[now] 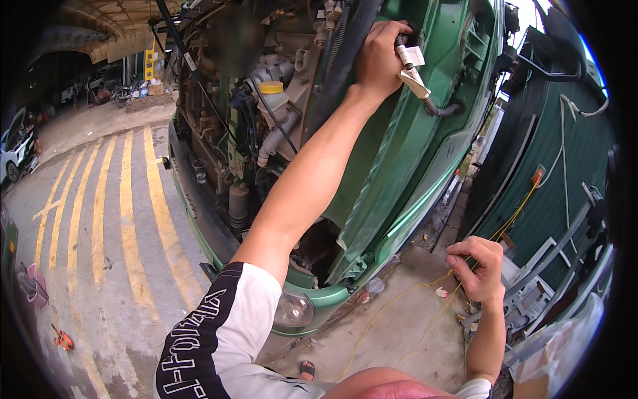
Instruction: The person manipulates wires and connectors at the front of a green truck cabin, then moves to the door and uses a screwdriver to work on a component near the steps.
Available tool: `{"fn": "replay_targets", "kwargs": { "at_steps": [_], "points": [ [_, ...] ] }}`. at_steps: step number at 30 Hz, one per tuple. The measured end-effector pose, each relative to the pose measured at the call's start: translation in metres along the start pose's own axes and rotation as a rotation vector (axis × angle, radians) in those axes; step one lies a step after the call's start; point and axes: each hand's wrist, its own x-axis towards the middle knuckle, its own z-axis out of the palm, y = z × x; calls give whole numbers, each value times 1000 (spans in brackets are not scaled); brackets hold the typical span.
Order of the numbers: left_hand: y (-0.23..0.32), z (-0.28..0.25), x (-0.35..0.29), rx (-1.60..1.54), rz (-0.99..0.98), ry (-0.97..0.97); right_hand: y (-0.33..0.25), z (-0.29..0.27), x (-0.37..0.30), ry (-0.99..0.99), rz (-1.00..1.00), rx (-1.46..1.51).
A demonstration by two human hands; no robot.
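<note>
My left arm reaches up over the open engine bay, and my left hand (380, 58) is at the inner edge of a green car body panel (415, 126). Its fingers are curled round the upper end of a dark wiring harness (435, 108) with white paper tags (415, 81). The harness runs down into a hole in the panel; its upper end is hidden by the fingers. Off to the right, away from the car, my right hand (480, 269) is raised with fingers curled in toward the thumb. Whatever it may hold is too small to make out.
A reservoir with a yellow cap (271, 88), hoses and a thin black rod (199, 73) fill the bay. The headlight (294, 309) sits at the near corner. Yellow cords (389, 302) cross the floor at right, beside metal frames (551, 266) and a dark green corrugated wall (565, 153).
</note>
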Motion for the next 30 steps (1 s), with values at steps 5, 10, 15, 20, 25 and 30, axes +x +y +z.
{"fn": "replay_targets", "kwargs": {
  "at_steps": [5, 10, 15, 20, 25, 30],
  "points": [
    [9, -2, -3, 33, -67, -52, -13, 3, -20, -6, 88, 40],
    [-4, -1, 1, 90, 135, 34, -11, -3, -8, -61, 28, 81],
    [26, -10, -3, 75, 34, 26, 11, 2, 54, -4, -64, 69],
    [7, -18, -3, 3, -70, -90, 20, 30, 164, 327, -236, 12],
    [45, -34, 2, -324, -565, -249, 58, 78, 202, 554, -199, -28],
    [39, -7, 25, -179, -706, -80, 55, 82, 211, 680, -297, -83]
  ]
}}
